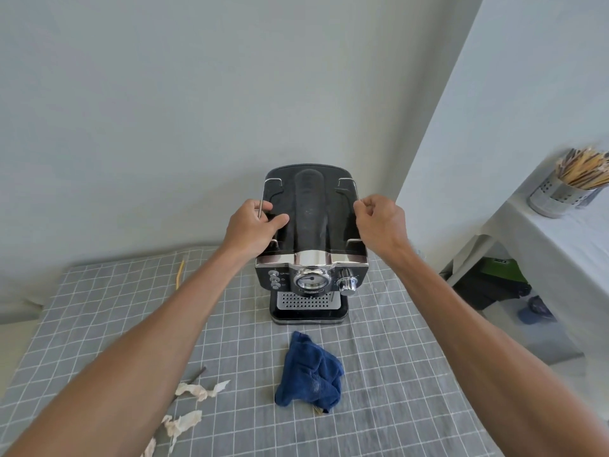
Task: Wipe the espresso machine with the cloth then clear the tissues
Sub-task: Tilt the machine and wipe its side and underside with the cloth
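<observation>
Nearest the camera, crumpled tissues (pixel 184 420) lie scattered on the tabletop (pixel 412 374) at lower left, partly tucked under the left forearm, so how many there are is anyone's guess. A thin dark stick (pixel 197 376) pokes out beside them, its lower end hidden by the arm.

Just past that, the blue cloth (pixel 311 374) sits bunched up in front of the machine (pixel 311 232), untouched, with something small and yellowish peeking from under its near edge, too small to name.

Now the hands: left hand (pixel 252 225) curled round the wire rail (pixel 260 209) on the machine's top left, thumb laid on the black lid. Right hand (pixel 379 222) pinching the matching rail on the right side.

Risks from here, as I read it: those rails look thin, and a hard pull could bend or unseat them, or tip the tall machine forward onto the cloth. Dragging it could ruck the checked covering and sweep the tissues off the edge.

Hard to see: the machine's back and sides, and whether a cord runs behind. Far right, a holder of sticks (pixel 560 192) sits on a shelf, blurred.
</observation>
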A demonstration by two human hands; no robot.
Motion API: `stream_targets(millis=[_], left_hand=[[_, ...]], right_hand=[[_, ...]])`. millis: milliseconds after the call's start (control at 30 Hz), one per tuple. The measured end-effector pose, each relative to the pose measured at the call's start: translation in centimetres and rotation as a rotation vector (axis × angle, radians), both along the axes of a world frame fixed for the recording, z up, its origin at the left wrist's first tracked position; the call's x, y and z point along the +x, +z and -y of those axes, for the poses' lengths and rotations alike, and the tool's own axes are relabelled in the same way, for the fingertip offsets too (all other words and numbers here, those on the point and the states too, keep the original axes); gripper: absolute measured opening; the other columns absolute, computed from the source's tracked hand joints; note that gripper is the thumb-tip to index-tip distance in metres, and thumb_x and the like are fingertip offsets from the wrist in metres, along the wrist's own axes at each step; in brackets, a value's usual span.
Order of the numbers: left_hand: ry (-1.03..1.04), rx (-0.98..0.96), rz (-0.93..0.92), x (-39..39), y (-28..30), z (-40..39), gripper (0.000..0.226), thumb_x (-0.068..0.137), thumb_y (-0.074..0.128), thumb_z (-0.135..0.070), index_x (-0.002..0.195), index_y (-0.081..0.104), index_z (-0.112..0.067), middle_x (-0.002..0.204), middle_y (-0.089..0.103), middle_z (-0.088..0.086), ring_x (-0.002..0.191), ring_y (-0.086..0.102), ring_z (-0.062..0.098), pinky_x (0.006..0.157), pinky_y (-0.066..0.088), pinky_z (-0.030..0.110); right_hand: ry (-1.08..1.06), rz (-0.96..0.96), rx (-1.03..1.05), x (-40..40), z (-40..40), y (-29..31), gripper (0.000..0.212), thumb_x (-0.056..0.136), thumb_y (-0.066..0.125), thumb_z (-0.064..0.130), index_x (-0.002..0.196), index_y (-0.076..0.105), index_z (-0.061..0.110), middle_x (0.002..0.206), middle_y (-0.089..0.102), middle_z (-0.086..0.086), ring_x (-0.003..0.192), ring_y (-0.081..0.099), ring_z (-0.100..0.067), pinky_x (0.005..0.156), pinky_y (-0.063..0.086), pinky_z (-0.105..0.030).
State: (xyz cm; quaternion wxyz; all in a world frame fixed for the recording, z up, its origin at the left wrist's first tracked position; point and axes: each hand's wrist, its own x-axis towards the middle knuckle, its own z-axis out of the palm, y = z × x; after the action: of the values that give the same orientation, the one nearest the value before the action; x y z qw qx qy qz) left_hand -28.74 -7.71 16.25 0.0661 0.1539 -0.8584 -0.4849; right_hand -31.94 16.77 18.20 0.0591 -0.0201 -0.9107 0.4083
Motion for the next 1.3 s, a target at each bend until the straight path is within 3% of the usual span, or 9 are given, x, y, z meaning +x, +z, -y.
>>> stream_targets(millis=[167,300,433,567,700,800,933,1167,1300], left_hand=[[0.098,0.003,-0.018,0.1,-0.5,-1.3,0.036,0.087,0.08,-0.044,0.109,0.058,-0.025,0.075,0.058,-0.011,0.068,0.056,0.002,0.057,0.036,0.02],[0.118,0.026,-0.022,-0.3,-0.5,-2.7,0.035,0.088,0.079,-0.042,0.109,0.056,-0.026,0.072,0.058,-0.013,0.069,0.057,0.0,0.057,0.034,0.016],[0.122,0.05,-0.022,-0.5,-0.7,-3.6,0.036,0.088,0.078,-0.039,0.113,0.056,-0.026,0.073,0.057,-0.013,0.07,0.057,0.002,0.059,0.037,0.02],[0.112,0.07,-0.02,-0.4,-0.4,-3.3,0.04,0.088,0.078,-0.039,0.12,0.057,-0.029,0.07,0.054,-0.012,0.066,0.057,0.004,0.062,0.041,0.024],[0.084,0.048,-0.02,-0.6,0.0,-3.0,0.045,0.089,0.078,-0.038,0.128,0.058,-0.027,0.063,0.05,-0.014,0.057,0.053,0.003,0.061,0.04,0.025],[0.083,0.047,-0.015,-0.7,-0.1,-2.9,0.049,0.088,0.078,-0.039,0.132,0.059,-0.025,0.059,0.05,-0.015,0.058,0.055,0.0,0.064,0.042,0.026],[0.038,0.041,-0.008,-0.7,0.0,-2.6,0.057,0.09,0.077,-0.038,0.141,0.057,-0.024,0.041,0.048,-0.018,0.04,0.049,-0.003,0.063,0.041,0.028],[0.05,0.057,-0.012,-0.4,-0.2,-2.8,0.063,0.09,0.076,-0.037,0.148,0.054,-0.026,0.038,0.042,-0.016,0.037,0.043,0.0,0.065,0.042,0.028],[0.067,0.087,-0.028,-0.2,-0.4,-2.9,0.067,0.088,0.076,-0.038,0.15,0.052,-0.028,0.05,0.051,-0.014,0.05,0.05,0.002,0.066,0.049,0.029]], right_hand=[[0.057,-0.021,0.057,-1.9,-0.8,0.8,0.027,0.106,0.052,0.03,0.096,0.069,0.012,0.071,0.064,0.009,0.066,0.058,-0.006,0.058,0.041,-0.019],[0.084,0.002,0.058,-3.1,-1.9,0.8,0.028,0.105,0.054,0.03,0.1,0.073,0.01,0.075,0.066,0.008,0.078,0.062,-0.018,0.076,0.049,-0.031],[0.061,0.008,-0.03,-3.2,-2.8,-0.1,0.028,0.104,0.057,0.033,0.101,0.077,0.013,0.082,0.074,-0.002,0.081,0.068,-0.021,0.08,0.056,-0.036],[0.035,-0.017,-0.061,-3.0,-2.4,-0.6,0.021,0.104,0.056,0.033,0.097,0.072,0.02,0.077,0.069,0.007,0.071,0.061,-0.007,0.067,0.047,-0.021],[0.028,-0.044,-0.012,-2.9,-2.3,-0.7,0.02,0.103,0.057,0.029,0.093,0.07,0.018,0.069,0.064,0.014,0.065,0.059,-0.003,0.057,0.039,-0.008],[0.026,-0.035,-0.035,-3.1,-2.2,-0.8,0.02,0.103,0.056,0.028,0.093,0.069,0.018,0.072,0.066,0.01,0.066,0.06,-0.006,0.06,0.043,-0.014],[0.037,-0.034,-0.073,-3.1,-2.6,-1.1,0.02,0.103,0.056,0.031,0.095,0.07,0.019,0.081,0.072,-0.001,0.068,0.059,-0.007,0.062,0.048,-0.019],[0.025,-0.034,-0.164,-2.5,-2.7,-1.8,0.023,0.1,0.057,0.038,0.098,0.074,0.023,0.078,0.073,0.002,0.078,0.069,-0.014,0.074,0.053,-0.027],[0.017,-0.034,-0.198,-2.3,-2.6,-1.8,0.023,0.099,0.057,0.04,0.102,0.073,0.024,0.074,0.072,0.005,0.071,0.065,-0.005,0.066,0.047,-0.02]])
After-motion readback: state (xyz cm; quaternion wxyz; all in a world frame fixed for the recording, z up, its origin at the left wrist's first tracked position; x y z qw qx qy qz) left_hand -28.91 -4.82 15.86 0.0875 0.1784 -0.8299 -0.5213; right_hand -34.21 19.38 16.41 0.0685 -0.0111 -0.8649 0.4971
